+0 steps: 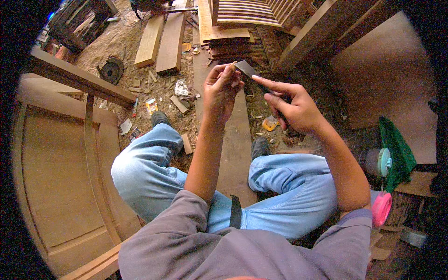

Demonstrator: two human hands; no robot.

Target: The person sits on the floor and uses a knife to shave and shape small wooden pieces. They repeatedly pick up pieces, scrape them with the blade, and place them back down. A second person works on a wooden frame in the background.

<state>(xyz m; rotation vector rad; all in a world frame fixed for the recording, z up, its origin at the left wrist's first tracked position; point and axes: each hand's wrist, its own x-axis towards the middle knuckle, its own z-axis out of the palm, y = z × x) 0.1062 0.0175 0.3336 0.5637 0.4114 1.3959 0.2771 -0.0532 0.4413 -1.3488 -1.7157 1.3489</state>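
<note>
My right hand [291,105] grips a flat metal tool [245,68], chisel-like with a dark handle, its forefinger stretched along it and the blade angled up to the left. My left hand [221,88] is raised at the blade's far end, thumb and fingers pinched together right against the tip; whatever sits between them is too small to make out. Both hands are above a long wooden plank [233,163] that runs between my legs in jeans [294,186].
A wooden door panel [63,172] stands at left, with a beam [102,88] above it. Boards [168,44] and a slatted wooden frame [245,11] lie ahead, wooden posts [308,32] at upper right. Right of me are a green cloth [396,144] and pink object [382,207]. Scraps litter the ground.
</note>
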